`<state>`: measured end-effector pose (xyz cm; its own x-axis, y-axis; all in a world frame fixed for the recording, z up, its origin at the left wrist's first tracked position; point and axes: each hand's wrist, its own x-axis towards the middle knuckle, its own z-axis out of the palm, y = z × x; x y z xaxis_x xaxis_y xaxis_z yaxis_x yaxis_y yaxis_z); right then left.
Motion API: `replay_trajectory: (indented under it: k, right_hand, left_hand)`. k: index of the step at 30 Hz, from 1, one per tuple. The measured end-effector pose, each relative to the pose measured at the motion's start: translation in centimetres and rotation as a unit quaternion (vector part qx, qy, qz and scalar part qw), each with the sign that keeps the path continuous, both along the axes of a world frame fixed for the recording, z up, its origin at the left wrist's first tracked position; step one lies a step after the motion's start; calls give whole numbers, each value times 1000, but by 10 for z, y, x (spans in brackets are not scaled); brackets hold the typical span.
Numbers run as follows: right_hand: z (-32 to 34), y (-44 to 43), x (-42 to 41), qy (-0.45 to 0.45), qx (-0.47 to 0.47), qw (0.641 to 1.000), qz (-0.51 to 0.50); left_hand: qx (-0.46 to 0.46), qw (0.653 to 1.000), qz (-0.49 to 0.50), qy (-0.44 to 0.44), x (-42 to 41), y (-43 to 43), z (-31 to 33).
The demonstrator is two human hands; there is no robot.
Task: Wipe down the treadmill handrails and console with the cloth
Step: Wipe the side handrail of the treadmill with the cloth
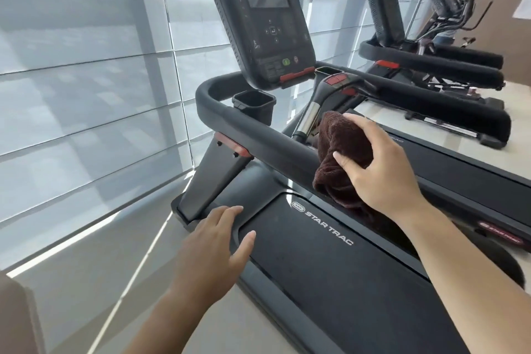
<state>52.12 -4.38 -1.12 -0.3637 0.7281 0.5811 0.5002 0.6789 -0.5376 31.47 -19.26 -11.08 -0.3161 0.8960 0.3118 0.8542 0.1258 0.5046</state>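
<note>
Wiping near handrail [258, 129] well, as judged: wrap cloth [342, 158] round bar, press firm, draw along full length toward curve at 11 o'clock. Right hand [379, 169] clenched on bunched brown cloth, pressed onto rail end. Left hand [218, 241] at 7 o'clock, fingers spread loose, holding nothing. Console [258, 17] at 12 o'clock.

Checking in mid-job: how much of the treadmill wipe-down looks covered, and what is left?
Nothing shows as finished; no surface looks visibly wiped. In hand: the right hand has its grip on the brown cloth, bunched against the near handrail. The left hand is open and empty, low over the deck. Left: the far handrail and the console, which the cloth is not touching.
</note>
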Motion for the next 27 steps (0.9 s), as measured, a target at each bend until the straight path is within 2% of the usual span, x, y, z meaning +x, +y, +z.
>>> replay_trajectory:
  k: [6,8,11,12,16,19,27]
  right_hand:
    - [5,54,33,-63,-19,996,63]
    - [-6,71,39,-147,-36,984,98]
    - [-39,82,52,-354,-16,927,123]
    - [-48,83,56,-379,-4,917,123]
    - [-60,91,64,-352,13,923,157]
    - [-61,96,54,-368,16,915,164]
    - [-54,125,7,-325,-109,928,146]
  left_hand:
    - [12,999,45,-3,74,17,5]
    - [16,997,77,-8,102,22,5]
    - [9,994,111,-13,142,25,-1]
    - [4,993,117,-16,152,25,-4]
    - [-22,987,158,-14,179,31,-12]
    - [-43,985,168,2,176,38,-9]
    - [-51,990,131,22,99,107,11]
